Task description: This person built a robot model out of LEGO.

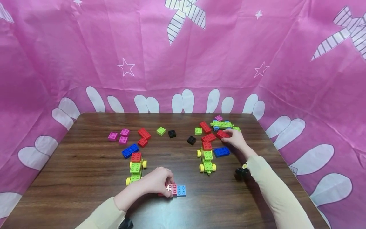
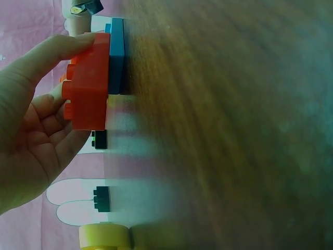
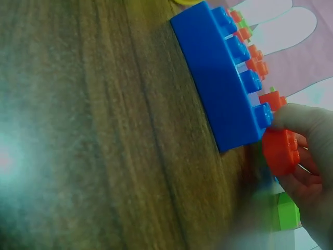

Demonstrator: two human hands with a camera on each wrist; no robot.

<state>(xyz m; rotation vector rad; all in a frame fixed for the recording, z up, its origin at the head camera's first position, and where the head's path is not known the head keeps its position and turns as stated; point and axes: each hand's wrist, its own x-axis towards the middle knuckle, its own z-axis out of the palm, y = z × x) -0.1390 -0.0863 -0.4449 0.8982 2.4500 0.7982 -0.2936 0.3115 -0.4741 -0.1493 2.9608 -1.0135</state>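
At the front middle of the table, my left hand pinches a red brick between thumb and fingers. A blue brick sits at its right end, lower than the red one in the left wrist view. Farther off at the right, my right hand pinches another red brick by its near side. Close to those fingers lies a long blue brick, studs up. Left of that stands a green wheeled car with yellow wheels and a red brick on its far end.
A similar car stands just beyond my left forearm. Behind it lie a blue brick, red bricks and pink bricks. Black bricks and green ones lie mid-table. A blue-wheeled green base stands beyond my right hand.
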